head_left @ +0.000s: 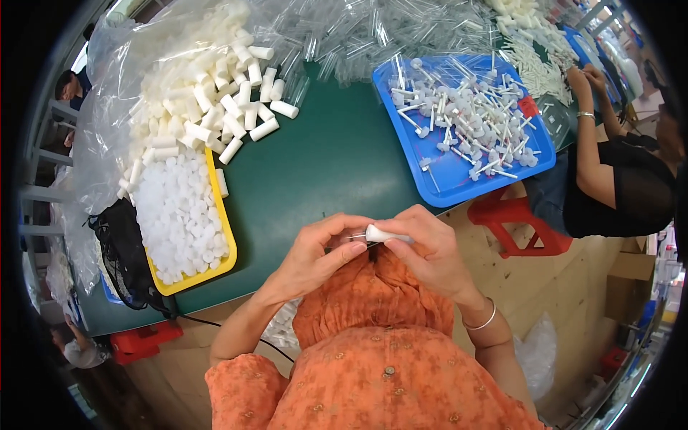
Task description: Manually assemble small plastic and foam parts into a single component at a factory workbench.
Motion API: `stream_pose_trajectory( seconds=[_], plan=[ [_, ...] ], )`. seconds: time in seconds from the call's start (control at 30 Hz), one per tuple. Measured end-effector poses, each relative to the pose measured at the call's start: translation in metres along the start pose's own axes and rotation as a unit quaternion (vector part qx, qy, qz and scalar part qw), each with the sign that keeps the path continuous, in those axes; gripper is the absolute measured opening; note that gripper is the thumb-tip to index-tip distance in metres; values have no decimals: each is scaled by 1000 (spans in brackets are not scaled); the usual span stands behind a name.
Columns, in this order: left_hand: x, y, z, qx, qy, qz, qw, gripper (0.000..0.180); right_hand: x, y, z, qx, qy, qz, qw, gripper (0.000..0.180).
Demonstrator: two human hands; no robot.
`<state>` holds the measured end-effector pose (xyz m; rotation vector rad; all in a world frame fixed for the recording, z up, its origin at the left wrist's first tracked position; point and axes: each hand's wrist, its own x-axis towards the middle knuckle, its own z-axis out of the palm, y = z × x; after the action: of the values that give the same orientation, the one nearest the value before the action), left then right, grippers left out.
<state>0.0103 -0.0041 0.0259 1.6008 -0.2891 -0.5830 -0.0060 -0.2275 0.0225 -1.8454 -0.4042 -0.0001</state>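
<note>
While gripped by the left hand (322, 247) at a thin clear stem (352, 237) and by the right hand (428, 249) at the white piece (375, 233), held near the bench (308, 175); likely light, stiff, smooth, perhaps fragile at the stem, best taken by the white piece

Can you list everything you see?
Table: one, green, centre
Cylinders: many, cream, upper left
Tubes: many, clear, top centre
Yellow tray: one, yellow, left
Caps: many, white, in yellow tray
Big blue tray: one, blue, right
Capped sticks: many, white, in blue tray
Loose sticks: many, white, upper right
Pouch: one, black, left
Stools: 2+, red, both sides
Plastic bags: 2+, clear, both sides
Cardboard box: one, brown, right
Workers: 3+, varied clothes, edges
White piece: one, white, centre
Bangle: one, silver, right wrist
Outfit: one, orange, bottom
Hands: two, bare, around white piece
</note>
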Motion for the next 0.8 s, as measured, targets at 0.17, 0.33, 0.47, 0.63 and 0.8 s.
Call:
stream_pose_trajectory(
  seconds=[0.17,0.33,0.47,0.63,0.8],
  plan=[
    [-7,2,2,30,-9,-45,998,30,-1,3,2,-134,-44,-57,988,25],
    [-12,11,2,171,-17,5,985,31,7,0,4,-139,-73,-121,980,25],
    [-18,16,0,187,-2,6,982,28,7,-15,-10,-40,-92,-2,995,25],
    [-29,6,14,143,-43,-12,989,23,-16,3,4,81,-162,75,981,19],
    [-43,-14,27,111,-29,-13,993,20,-29,9,7,205,-166,126,956,11]
  ],
)
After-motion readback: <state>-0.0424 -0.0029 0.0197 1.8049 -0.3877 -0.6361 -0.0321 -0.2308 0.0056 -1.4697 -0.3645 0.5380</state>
